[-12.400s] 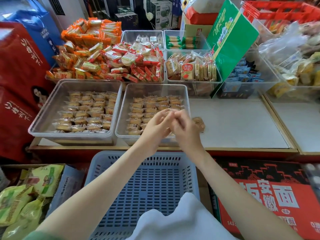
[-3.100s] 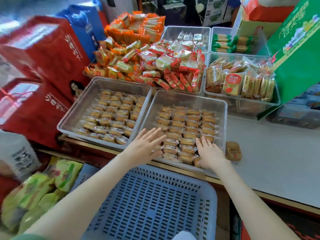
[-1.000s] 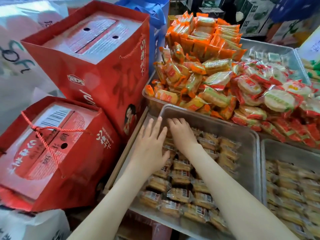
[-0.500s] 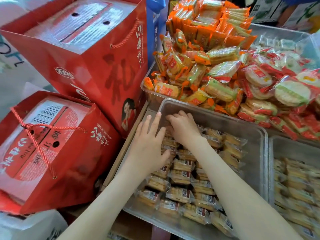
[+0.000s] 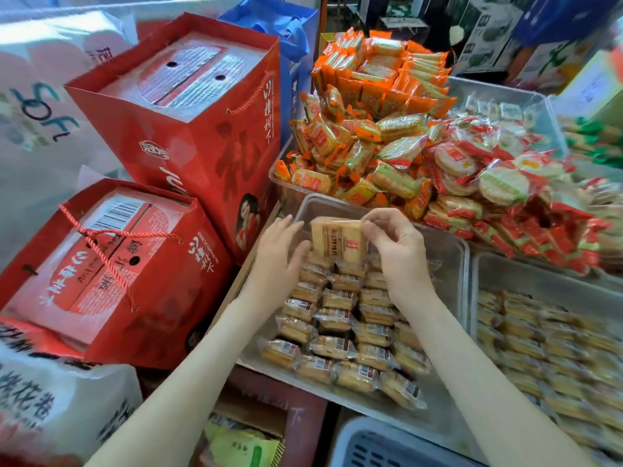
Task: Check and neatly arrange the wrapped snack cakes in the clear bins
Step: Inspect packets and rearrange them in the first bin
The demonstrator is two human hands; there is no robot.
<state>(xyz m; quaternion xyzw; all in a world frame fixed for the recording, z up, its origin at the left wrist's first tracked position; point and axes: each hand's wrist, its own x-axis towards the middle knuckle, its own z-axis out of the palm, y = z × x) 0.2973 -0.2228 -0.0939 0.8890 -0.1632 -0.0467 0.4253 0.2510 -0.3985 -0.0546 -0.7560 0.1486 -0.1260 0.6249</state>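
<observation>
One snack cake (image 5: 337,239) is up for inspection, label toward the camera, held upright just above the far end of the clear bin (image 5: 445,252). The right hand (image 5: 396,246) has the grip, with thumb and forefinger clamped on the wrapper's top right corner. The left hand (image 5: 279,254) sits across from that grip. Its fingers are fairly straight and its thumb touches the cake's left edge to steady it, not closed round it.

Directly below the grip the packed cakes (image 5: 340,326) lie in rows, barcodes up, and the row nearest the camera looks a bit skewed. Right of the grip a second bin (image 5: 539,283) holds more, blurred. Beyond the grip, orange packets (image 5: 367,106) are heaped high.

My read on handling: it's light, the cake inside is soft and easy to crush, and the glossy film is likely slick. A corner pinch is fine for looking. For setting it down, better to take the two long edges gently and lower it onto the bare floor at the bin's far end without squashing its neighbours.
</observation>
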